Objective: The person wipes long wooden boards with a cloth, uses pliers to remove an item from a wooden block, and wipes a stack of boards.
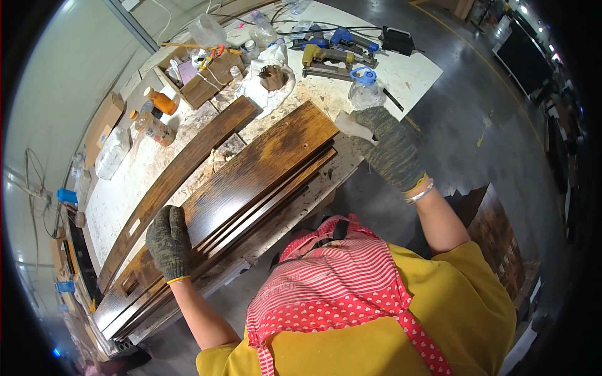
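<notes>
A person in a yellow shirt (451, 294) and a red-and-white apron (332, 276) works over a stack of glossy brown boards (263, 172), which lies aslant along the near edge of a stained white table (414, 78). The left hand (168, 243), in a dark knitted glove, rests on the stack toward its left end, fingers pressed together and laid over the top; whether it grips the wood cannot be told, as the thumb is hidden. Near it, a rectangular slot (130, 287) is cut into a board. The right hand (390, 149), gloved alike above a silvery bracelet (420, 192), pinches a white scrap (354, 127), cloth or paper, just beside the stack's far right end.

Beyond the stack lies a long, narrow brown board (182, 169), also slotted near its left end. Behind it, a ragged brown cup (271, 78) sits on a crumpled white cloth (286, 94), near a cardboard box (216, 79) filled with small items. An orange bottle (160, 100) and a clear bottle (153, 128) lean toward the table's left side. At the back right, a yellow-and-grey nail gun (329, 61) lies near blue power tools (351, 41), while a clear jug with a blue top (366, 93) stands just past the right hand. Brown wood panels (498, 235) show at lower right, beside the person.
</notes>
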